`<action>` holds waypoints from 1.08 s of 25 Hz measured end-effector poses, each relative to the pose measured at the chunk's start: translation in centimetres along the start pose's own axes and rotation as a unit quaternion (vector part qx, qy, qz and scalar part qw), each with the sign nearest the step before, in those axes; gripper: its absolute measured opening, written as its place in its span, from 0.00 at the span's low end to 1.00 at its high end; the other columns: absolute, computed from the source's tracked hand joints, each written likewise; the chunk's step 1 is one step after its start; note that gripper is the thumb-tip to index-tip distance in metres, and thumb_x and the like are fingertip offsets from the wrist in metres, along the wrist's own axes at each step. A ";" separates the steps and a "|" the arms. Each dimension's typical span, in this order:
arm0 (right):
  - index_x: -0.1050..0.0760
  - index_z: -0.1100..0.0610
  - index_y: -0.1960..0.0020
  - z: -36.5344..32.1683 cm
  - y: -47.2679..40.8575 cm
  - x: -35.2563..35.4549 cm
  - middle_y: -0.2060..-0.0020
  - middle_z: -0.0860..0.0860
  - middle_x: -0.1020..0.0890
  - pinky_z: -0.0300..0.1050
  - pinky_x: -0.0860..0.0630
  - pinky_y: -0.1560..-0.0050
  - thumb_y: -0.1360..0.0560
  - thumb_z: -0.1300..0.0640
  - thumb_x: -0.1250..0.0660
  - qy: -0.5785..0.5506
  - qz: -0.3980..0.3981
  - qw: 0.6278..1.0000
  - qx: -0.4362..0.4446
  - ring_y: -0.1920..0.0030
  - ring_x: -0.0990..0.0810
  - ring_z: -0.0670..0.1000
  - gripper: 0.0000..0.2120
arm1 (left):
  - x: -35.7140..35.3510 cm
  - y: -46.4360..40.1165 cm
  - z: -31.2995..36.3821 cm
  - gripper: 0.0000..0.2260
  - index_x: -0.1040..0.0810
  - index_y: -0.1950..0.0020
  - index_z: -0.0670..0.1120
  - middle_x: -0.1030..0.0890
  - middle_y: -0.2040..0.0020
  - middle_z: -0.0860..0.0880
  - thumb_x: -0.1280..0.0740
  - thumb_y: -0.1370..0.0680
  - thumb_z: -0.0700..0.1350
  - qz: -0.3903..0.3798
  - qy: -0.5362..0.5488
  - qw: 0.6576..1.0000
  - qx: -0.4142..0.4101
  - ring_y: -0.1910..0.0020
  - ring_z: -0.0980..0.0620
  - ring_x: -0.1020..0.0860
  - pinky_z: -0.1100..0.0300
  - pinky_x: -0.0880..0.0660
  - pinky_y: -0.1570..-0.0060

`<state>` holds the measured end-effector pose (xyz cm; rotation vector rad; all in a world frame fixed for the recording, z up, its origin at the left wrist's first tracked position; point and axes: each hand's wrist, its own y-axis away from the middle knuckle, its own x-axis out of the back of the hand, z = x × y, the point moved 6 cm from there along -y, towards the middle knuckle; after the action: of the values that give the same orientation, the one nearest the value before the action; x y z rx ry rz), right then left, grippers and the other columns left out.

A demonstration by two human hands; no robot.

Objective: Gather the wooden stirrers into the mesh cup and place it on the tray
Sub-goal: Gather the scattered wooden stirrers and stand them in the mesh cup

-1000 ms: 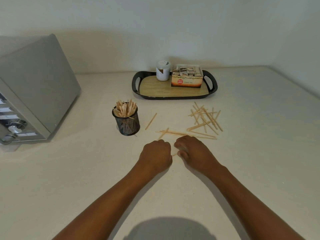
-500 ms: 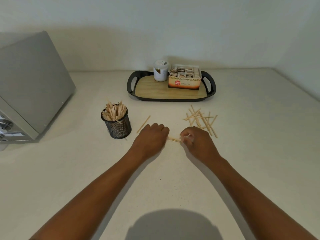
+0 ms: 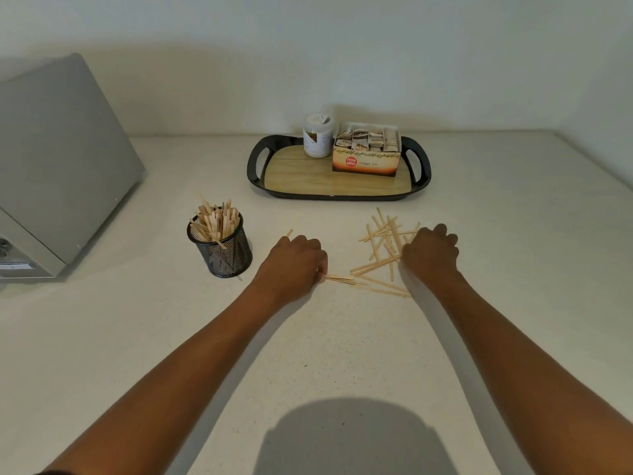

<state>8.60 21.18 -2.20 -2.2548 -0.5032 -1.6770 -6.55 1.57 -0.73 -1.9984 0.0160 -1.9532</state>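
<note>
Both forearms stretch out over a pale speckled counter [image 3: 144,337]. The left hand [image 3: 294,265], knuckles up, fingers curled, pinches a few thin wooden stirrers [image 3: 342,279]; the right hand [image 3: 432,252] rests curled on the scattered pile [image 3: 383,241], its grip hidden. The black mesh cup [image 3: 224,250], part-filled, stands left of the hands; the black-rimmed wooden tray [image 3: 255,173] lies beyond.

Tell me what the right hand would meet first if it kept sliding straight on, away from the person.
Probably the scattered stirrers its knuckles already overlap; the right hand points toward the tray, whose near right rim comes next, though depth is unclear.
</note>
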 end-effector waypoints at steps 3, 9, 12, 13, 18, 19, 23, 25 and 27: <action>0.25 0.65 0.44 -1.9 0.2 -0.5 0.44 0.62 0.27 0.51 0.28 0.46 0.22 0.58 0.39 0.009 0.006 0.998 0.062 0.44 0.27 0.62 0.12 | -0.6 -0.1 0.1 0.06 0.20 0.53 0.53 0.23 0.56 0.54 0.36 0.24 0.50 -0.017 -0.033 0.999 -0.017 0.56 0.52 0.25 0.56 0.33 0.58; 0.23 0.64 0.49 -4.0 0.9 -1.5 0.52 0.58 0.21 0.44 0.29 0.56 0.22 0.60 0.38 -0.080 -0.029 0.994 0.074 0.50 0.20 0.59 0.09 | -1.2 0.0 0.1 0.12 0.22 0.48 0.48 0.23 0.53 0.51 0.42 0.21 0.52 -0.031 -0.051 0.998 -0.013 0.55 0.50 0.25 0.52 0.26 0.55; 0.20 0.61 0.49 -4.3 -0.7 -0.1 0.53 0.56 0.19 0.45 0.25 0.53 0.28 0.69 0.39 -0.095 0.004 0.987 0.129 0.50 0.19 0.57 0.12 | -1.1 0.0 0.3 0.10 0.23 0.48 0.48 0.23 0.53 0.51 0.41 0.21 0.51 -0.017 -0.037 0.999 -0.012 0.56 0.50 0.25 0.52 0.27 0.56; 0.20 0.59 0.44 -4.8 -1.3 0.2 0.49 0.56 0.19 0.46 0.25 0.48 0.28 0.70 0.39 -0.079 0.008 0.979 0.186 0.46 0.20 0.57 0.17 | -1.0 -0.1 0.4 0.09 0.22 0.49 0.49 0.23 0.53 0.51 0.40 0.21 0.50 -0.011 -0.032 0.999 -0.014 0.56 0.50 0.25 0.53 0.27 0.56; 0.30 0.48 0.27 -7.9 -2.1 -1.4 0.28 0.51 0.28 0.54 0.28 0.36 0.20 0.58 0.36 0.124 -0.072 0.885 0.443 0.33 0.28 0.57 0.22 | -1.3 -0.7 1.1 0.07 0.22 0.49 0.49 0.22 0.54 0.51 0.39 0.21 0.48 0.001 -0.022 1.000 -0.014 0.57 0.50 0.24 0.54 0.30 0.56; 0.31 0.48 0.27 -7.8 -2.1 -1.5 0.29 0.50 0.28 0.53 0.27 0.38 0.20 0.58 0.37 0.131 -0.073 0.879 0.452 0.34 0.28 0.57 0.22 | -1.3 -0.8 1.3 0.07 0.22 0.49 0.49 0.22 0.54 0.51 0.39 0.21 0.48 0.001 -0.020 1.000 -0.009 0.57 0.49 0.24 0.54 0.30 0.56; 0.25 0.48 0.34 -6.1 -1.7 -1.3 0.40 0.51 0.23 0.47 0.23 0.52 0.25 0.65 0.35 0.107 -0.048 0.889 0.442 0.46 0.25 0.53 0.22 | -1.1 -1.3 2.4 0.07 0.22 0.51 0.47 0.23 0.56 0.49 0.40 0.21 0.44 0.012 -0.011 1.000 0.010 0.60 0.48 0.24 0.54 0.28 0.62; 0.22 0.49 0.40 -5.4 -1.2 -0.9 0.50 0.51 0.23 0.45 0.24 0.59 0.25 0.64 0.35 0.067 -0.044 0.902 0.425 0.52 0.24 0.52 0.17 | -1.1 -1.5 3.1 0.06 0.22 0.50 0.47 0.23 0.56 0.49 0.38 0.21 0.43 0.018 -0.009 1.000 0.018 0.60 0.49 0.24 0.56 0.32 0.66; 0.21 0.51 0.42 -4.9 -0.8 -0.6 0.53 0.51 0.23 0.46 0.22 0.58 0.23 0.62 0.37 0.038 -0.048 0.919 0.388 0.55 0.24 0.52 0.13 | -1.2 -1.8 3.3 0.05 0.23 0.49 0.46 0.23 0.56 0.49 0.38 0.21 0.43 0.016 0.003 0.999 0.035 0.59 0.49 0.24 0.57 0.35 0.68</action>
<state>3.84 19.72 -1.41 -1.5908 -1.0516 -1.2656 -3.81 4.33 -1.43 -1.9361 -0.0186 -1.9118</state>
